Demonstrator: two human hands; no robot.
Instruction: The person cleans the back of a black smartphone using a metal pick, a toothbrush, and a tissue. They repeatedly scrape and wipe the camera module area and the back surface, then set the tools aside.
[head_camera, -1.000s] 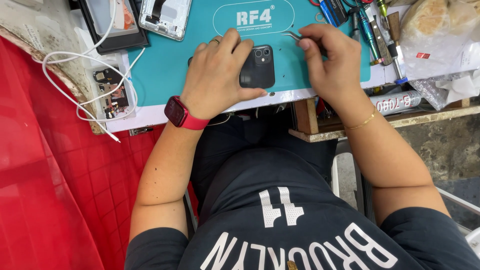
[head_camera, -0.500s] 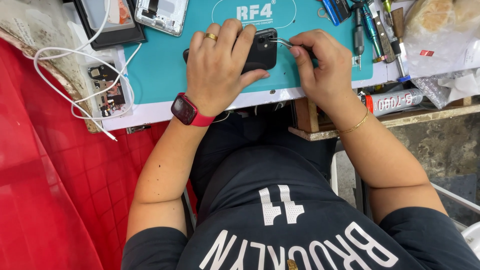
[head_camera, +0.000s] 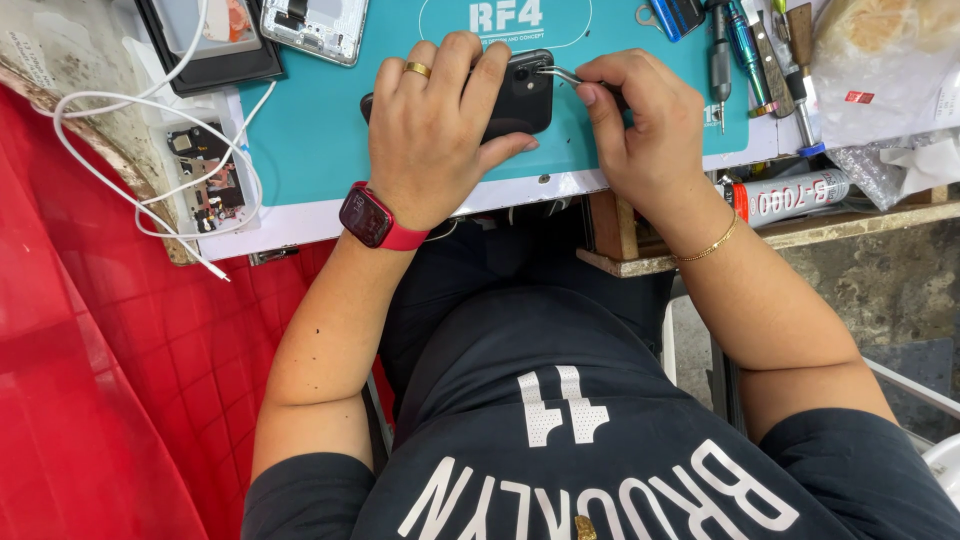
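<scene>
A black phone (head_camera: 520, 95) lies back-up on a teal work mat (head_camera: 310, 140). My left hand (head_camera: 435, 125), with a gold ring and a red watch on the wrist, lies flat over the phone and holds it down. My right hand (head_camera: 640, 125) pinches thin metal tweezers (head_camera: 560, 75) whose tips touch the phone's upper right edge near the camera. Most of the phone is hidden under my left hand.
A white cable (head_camera: 150, 180) loops over the mat's left edge near small circuit parts (head_camera: 205, 175). An opened phone frame (head_camera: 315, 25) and a dark tray (head_camera: 215, 45) lie at the back. Screwdrivers (head_camera: 735, 40), a glue tube (head_camera: 785, 195) and plastic bags (head_camera: 885, 70) crowd the right.
My left hand has slid further over the phone, covering more of it. My right hand with the tweezers has closed in on the phone's edge. The view has shifted slightly.
</scene>
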